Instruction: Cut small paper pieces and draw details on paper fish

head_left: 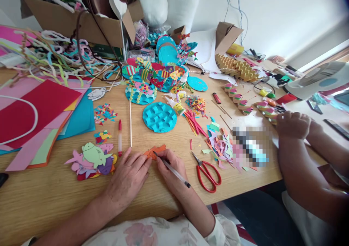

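A small orange paper fish (161, 149) with dark drawn lines lies on the table in front of me. My left hand (129, 177) holds its left end, fingertips on the paper. My right hand (173, 169) grips a clear-barrelled pen (176, 172) with a black end, its tip at the fish. To the left is a pile of cut-out paper fish (94, 158) in green, pink and purple. A red-capped pen (120, 137) and a thin wooden stick (130, 124) lie just beyond my left hand. Red-handled scissors (208, 175) rest to the right of my right hand.
A blue paper disc with raised strips (159, 117) lies ahead, near glue bottles (176, 106). Paper scraps (222, 144) spread to the right. Coloured sheets (40, 118) are stacked at left, below a cardboard box (73, 20). Another person's hands (293, 124) rest at the right.
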{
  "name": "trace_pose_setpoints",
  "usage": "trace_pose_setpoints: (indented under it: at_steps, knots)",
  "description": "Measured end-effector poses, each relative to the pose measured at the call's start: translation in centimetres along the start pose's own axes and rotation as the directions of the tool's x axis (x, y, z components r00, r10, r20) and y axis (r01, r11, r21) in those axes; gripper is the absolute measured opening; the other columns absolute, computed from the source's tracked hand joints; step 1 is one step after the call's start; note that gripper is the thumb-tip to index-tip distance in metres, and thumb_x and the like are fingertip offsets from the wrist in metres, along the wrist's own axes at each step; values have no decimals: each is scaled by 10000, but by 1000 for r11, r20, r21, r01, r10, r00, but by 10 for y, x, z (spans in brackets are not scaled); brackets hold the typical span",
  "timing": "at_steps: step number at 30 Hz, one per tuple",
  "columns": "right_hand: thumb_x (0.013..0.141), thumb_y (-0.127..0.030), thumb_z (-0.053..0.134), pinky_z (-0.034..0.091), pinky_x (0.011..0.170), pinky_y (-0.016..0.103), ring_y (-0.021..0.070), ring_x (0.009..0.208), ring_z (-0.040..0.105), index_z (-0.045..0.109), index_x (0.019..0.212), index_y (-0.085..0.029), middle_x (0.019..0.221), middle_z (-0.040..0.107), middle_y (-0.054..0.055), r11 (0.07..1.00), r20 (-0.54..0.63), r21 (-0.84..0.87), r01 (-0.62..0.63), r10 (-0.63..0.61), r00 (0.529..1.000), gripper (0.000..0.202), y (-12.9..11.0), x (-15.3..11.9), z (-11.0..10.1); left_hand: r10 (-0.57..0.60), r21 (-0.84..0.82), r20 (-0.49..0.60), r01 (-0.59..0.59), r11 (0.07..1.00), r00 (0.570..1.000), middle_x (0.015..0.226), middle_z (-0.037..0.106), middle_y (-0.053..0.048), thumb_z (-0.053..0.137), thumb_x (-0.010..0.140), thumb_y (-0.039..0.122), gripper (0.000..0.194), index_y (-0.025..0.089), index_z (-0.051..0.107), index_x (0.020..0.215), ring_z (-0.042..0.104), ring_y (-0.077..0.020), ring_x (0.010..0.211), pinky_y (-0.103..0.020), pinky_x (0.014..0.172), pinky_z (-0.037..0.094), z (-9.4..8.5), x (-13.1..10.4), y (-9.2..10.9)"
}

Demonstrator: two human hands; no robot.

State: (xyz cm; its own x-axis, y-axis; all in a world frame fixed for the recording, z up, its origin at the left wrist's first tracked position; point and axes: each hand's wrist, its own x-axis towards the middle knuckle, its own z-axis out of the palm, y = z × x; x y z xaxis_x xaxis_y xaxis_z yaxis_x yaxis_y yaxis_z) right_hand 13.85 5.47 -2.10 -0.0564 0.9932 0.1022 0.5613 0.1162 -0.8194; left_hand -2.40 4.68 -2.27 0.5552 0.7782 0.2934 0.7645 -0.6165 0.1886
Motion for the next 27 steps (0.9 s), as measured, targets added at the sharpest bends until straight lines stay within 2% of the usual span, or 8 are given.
trace_pose_setpoints:
  at_steps: [8, 18, 27]
  knots:
    - [808, -230, 503, 462, 595, 228, 139, 630, 613, 608, 821, -198, 716, 666, 14, 999, 18, -43, 20, -19, 1000, 111, 5, 0, 1, 1, 10, 6, -1, 1000, 1000, 970, 656, -76, 459, 826, 108, 276, 154, 616, 1047, 556, -244, 934, -523, 967, 359, 0, 1, 0]
    - [804, -231, 487, 457, 572, 215, 123, 570, 576, 577, 769, -205, 661, 636, -3, 997, -22, -63, 50, -52, 998, 100, 3, -1, 2, 9, 14, -9, -9, 1000, 1000, 959, 655, -66, 437, 839, 119, 283, 178, 617, 1049, 557, -235, 928, -514, 962, 369, -1, 1, 0]
    - [788, -216, 495, 443, 546, 212, 120, 548, 567, 584, 756, -195, 631, 622, -6, 999, -33, -31, 27, -28, 999, 97, 3, -1, 0, 9, 12, -17, -9, 1000, 1000, 962, 657, -71, 436, 840, 111, 280, 161, 614, 1051, 555, -237, 930, -519, 963, 366, 0, 0, 0]
